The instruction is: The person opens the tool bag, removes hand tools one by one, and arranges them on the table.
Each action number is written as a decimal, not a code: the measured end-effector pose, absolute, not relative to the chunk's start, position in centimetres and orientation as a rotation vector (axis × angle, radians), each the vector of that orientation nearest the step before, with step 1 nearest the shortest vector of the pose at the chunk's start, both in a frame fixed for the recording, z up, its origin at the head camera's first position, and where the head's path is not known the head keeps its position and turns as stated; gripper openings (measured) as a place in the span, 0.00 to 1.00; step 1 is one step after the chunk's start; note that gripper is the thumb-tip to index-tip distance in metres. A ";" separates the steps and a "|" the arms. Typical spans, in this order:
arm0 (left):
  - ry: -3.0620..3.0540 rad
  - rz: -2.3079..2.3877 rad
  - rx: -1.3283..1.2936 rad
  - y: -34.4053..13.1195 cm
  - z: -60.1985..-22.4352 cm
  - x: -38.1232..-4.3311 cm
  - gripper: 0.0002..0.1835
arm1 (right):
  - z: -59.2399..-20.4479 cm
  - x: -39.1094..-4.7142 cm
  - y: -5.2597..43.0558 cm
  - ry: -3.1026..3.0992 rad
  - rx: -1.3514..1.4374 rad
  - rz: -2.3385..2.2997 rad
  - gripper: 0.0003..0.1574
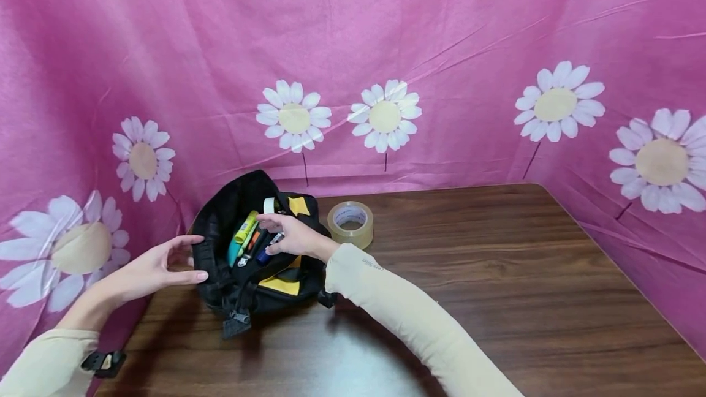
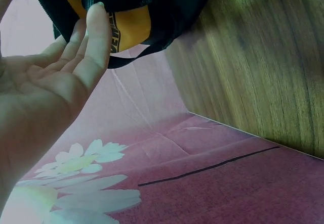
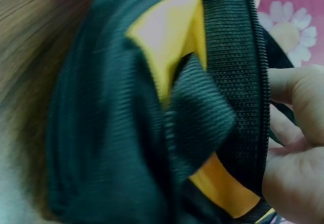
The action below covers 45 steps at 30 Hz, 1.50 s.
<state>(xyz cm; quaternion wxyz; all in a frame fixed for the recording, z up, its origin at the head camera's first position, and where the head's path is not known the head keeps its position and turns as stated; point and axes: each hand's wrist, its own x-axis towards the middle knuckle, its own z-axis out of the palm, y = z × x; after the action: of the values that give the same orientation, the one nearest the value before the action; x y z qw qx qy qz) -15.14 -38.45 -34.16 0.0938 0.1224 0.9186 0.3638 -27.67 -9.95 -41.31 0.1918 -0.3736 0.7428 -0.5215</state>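
A black bag with yellow panels (image 1: pixel 281 285) sits at the left of the table, its zipped mouth spread. Inside lie a yellow-green marker-like tube (image 1: pixel 246 227), a dark blue piece (image 1: pixel 263 257), a white-topped item (image 1: pixel 268 206) and several other slim things. My left hand (image 1: pixel 160 268) touches the bag's left side, thumb and fingers apart, fingers fairly straight. Over the mouth reaches my right hand (image 1: pixel 295 238), its thumb beside the blue piece and its fingers spread near the white-topped item. In the right wrist view, the zipper rim (image 3: pixel 262 82) hides its fingertips.
A roll of clear packing tape (image 1: pixel 361 238) lies right of the bag, close to my right wrist. The brown wooden table (image 1: pixel 496 274) extends to the right. A pink curtain with white daisies (image 1: pixel 452 29) stands behind and around it.
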 end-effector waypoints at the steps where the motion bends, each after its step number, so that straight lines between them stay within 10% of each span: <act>1: 2.717 1.086 0.363 -38.5 -34.2 -15.1 0.40 | -41.6 -27.6 -9.9 2.107 -1.063 -1.441 0.49; 27: 2.680 1.144 0.366 -39.1 -34.6 -15.2 0.42 | -44.7 -26.4 -11.8 2.605 -0.943 -0.997 0.45; 45: 2.654 1.168 0.334 -38.9 -35.5 -15.4 0.42 | -45.9 -26.0 -12.2 2.774 -1.091 -0.823 0.21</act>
<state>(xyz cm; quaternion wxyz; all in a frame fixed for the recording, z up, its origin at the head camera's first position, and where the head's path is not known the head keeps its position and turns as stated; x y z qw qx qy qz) -15.39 -38.95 -35.47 0.1112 0.1136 0.9036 0.3978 -25.98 -12.21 -45.86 0.0244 -0.3527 0.8968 -0.2661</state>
